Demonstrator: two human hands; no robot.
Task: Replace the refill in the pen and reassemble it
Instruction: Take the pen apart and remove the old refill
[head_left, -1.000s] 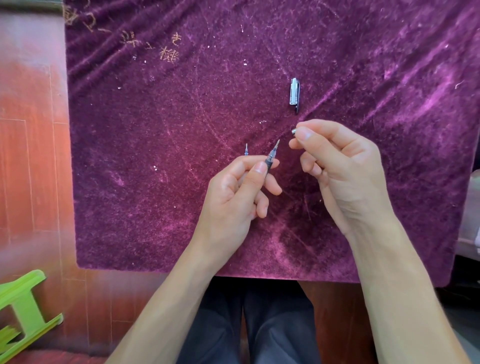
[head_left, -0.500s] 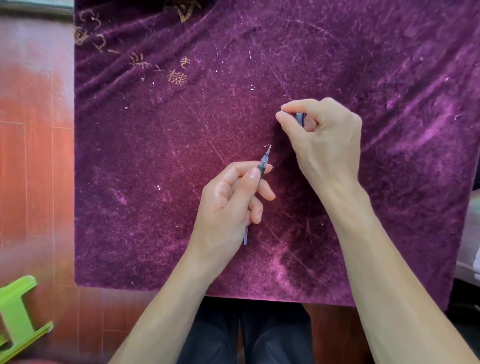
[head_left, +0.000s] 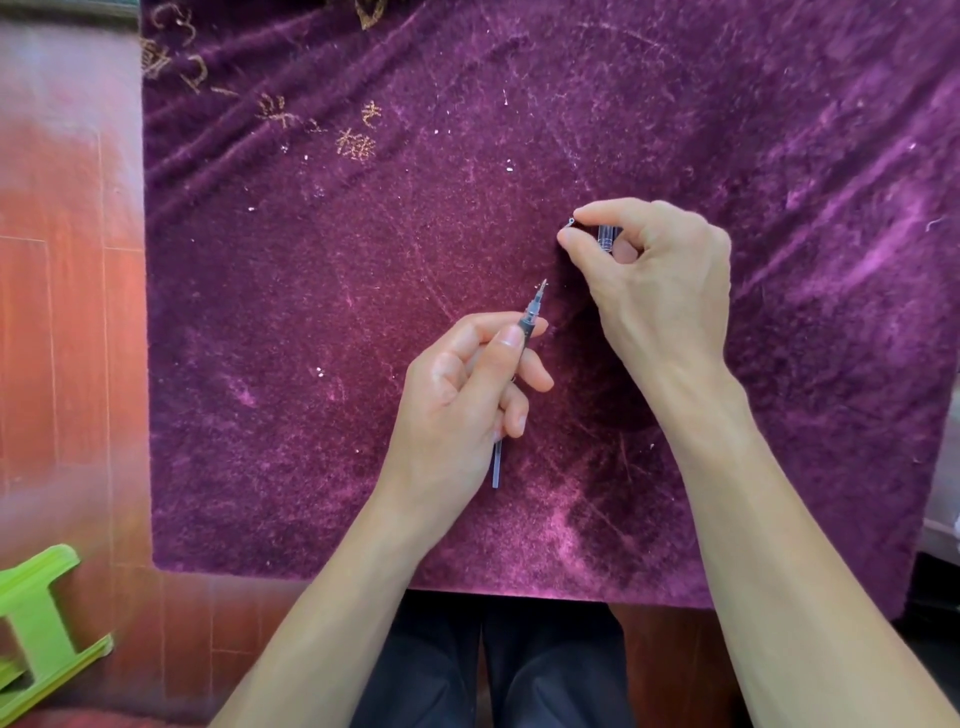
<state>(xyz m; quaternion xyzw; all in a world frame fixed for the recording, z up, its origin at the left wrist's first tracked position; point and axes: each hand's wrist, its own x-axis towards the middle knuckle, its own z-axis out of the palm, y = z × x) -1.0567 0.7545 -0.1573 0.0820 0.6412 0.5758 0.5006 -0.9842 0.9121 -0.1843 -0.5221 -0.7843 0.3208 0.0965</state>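
Note:
My left hand (head_left: 462, 400) is closed around a thin pen refill (head_left: 534, 306). Its metal tip points up and to the right, and its clear rear end sticks out below the hand. My right hand (head_left: 654, 280) hovers low over the cloth just above and right of that tip. The thumb and forefinger pinch a small metal pen part (head_left: 571, 222). A clear ribbed pen piece (head_left: 605, 240) shows between the curled fingers; I cannot tell whether it is gripped or lies on the cloth. The rest of it is hidden by the hand.
A purple velvet cloth (head_left: 363, 312) with gold embroidery at its far left covers the table. Red-brown wooden floor lies to the left, with a green plastic stool (head_left: 36, 623) at the bottom left. My dark-trousered legs are below the table's near edge.
My right hand has moved up and away from the left hand, over the clear piece that lay on the cloth. The left hand has kept the refill, which shifted slightly.

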